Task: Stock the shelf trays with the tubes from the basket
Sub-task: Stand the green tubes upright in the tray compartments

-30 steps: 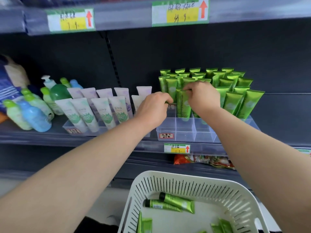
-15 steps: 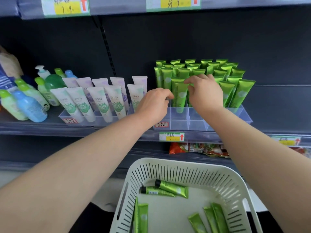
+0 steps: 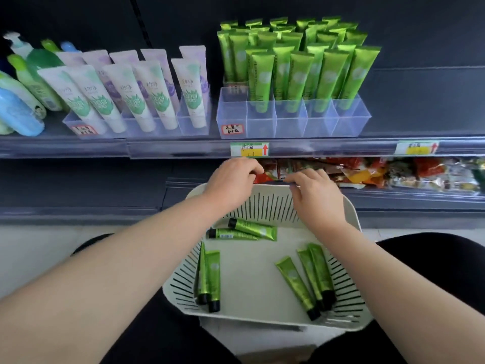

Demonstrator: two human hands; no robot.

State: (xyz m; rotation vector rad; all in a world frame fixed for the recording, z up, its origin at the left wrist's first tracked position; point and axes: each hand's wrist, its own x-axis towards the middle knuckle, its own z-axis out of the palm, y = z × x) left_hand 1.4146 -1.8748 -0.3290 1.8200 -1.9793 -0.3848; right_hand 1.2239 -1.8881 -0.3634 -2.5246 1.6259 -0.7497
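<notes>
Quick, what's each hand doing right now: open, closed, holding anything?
Left hand: fingers curled, nothing seen in it; cannot tell.
Right hand: fingers curled at the basket rim; grip cannot be told.

Two bare forearms (image 3: pixel 126 264), black trousers (image 3: pixel 433 261) — plain dark cloth

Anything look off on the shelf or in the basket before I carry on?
Yes. The front-left compartment of the clear tray is empty, while its neighbours in that row hold green tubes. Left of it, the white tubes lean sideways rather than upright. The basket looks normal, with loose tubes lying flat.
</notes>
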